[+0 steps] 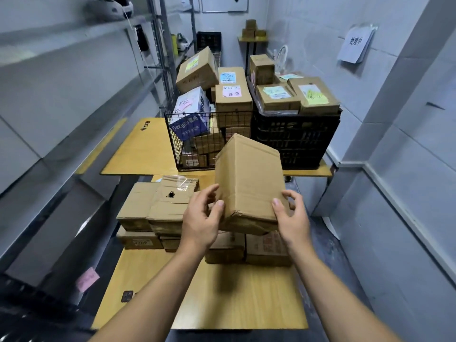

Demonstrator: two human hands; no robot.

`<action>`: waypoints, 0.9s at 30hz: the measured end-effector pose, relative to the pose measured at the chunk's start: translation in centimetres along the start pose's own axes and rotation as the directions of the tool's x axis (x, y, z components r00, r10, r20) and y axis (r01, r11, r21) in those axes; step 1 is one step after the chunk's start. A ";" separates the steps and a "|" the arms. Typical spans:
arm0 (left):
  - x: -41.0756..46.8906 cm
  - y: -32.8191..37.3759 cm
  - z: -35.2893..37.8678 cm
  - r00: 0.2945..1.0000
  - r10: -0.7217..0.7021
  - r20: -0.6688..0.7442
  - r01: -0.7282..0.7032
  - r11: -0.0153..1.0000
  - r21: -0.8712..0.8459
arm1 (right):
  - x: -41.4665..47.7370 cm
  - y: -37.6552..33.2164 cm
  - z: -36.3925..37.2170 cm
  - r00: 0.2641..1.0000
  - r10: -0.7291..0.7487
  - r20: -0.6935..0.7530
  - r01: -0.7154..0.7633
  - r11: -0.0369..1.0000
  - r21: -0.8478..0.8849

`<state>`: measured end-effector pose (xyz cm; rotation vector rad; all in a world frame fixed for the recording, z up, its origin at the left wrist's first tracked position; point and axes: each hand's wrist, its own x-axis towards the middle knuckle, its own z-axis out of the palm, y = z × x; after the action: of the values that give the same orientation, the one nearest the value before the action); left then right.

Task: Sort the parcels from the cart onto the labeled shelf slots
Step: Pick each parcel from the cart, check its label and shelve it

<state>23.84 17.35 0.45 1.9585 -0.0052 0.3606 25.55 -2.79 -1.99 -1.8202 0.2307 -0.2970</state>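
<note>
So the person's got a plain brown cardboard parcel (249, 178) up in the air between both hands, tipped so its top end leans away toward the back of the room. The left hand (201, 220) is clamped on the lower left corner, thumb flat on the near face and fingers (211, 191) curled round the left side. The right hand (292, 219) mirrors it on the lower right corner, thumb on the near face, its fingers wrapped round the right edge. Both are properly grasping it, nothing loose.

Directly under the fingers, and spreading out left of the left-hand ones, there's a low stack of brown parcels (158, 206) on the near wooden table (222, 297). The held parcel hangs right over that stack; can't tell if its bottom edge touches the boxes below.

Past the fingertips, further back, sits a wire basket (172, 141) crammed with boxes, including a blue and white box (190, 114). Just right of it is a black plastic crate (296, 137) with labelled boxes piled on top. Both stand on a second wooden table (140, 149).

Well off to the left of the left hand run metal shelves (61, 77), with a pink sticky note (87, 278) stuck low down. Up and to the right of the right-hand fingers, a paper sign (355, 44) hangs on the wall.
</note>
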 end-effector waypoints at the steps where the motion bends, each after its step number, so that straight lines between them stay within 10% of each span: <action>1: 0.0 0.1 0.4 1.000 -0.011 -0.016 0.011 1.000 0.026 | -0.2 0.1 -0.4 1.000 -0.024 0.006 0.024 1.000 0.012; 13: -4.1 1.9 2.5 0.996 -0.033 -0.078 0.020 0.986 -0.163 | -1.3 -0.8 -4.2 0.936 -0.128 0.328 0.157 0.985 -0.065; 19: -5.4 5.1 2.0 0.995 0.068 -0.077 -0.077 0.990 -0.117 | -1.9 -3.4 -4.4 0.935 -0.149 0.323 0.083 0.974 0.210; 27: -6.9 5.0 -3.7 0.970 -0.139 -0.201 0.108 0.982 -0.157 | -3.1 -5.2 -1.9 0.857 -0.078 0.509 -0.256 0.793 0.553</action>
<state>15.48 17.55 4.56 1.7595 0.2220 0.4716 22.04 -2.22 3.21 -1.1732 -0.1469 0.1849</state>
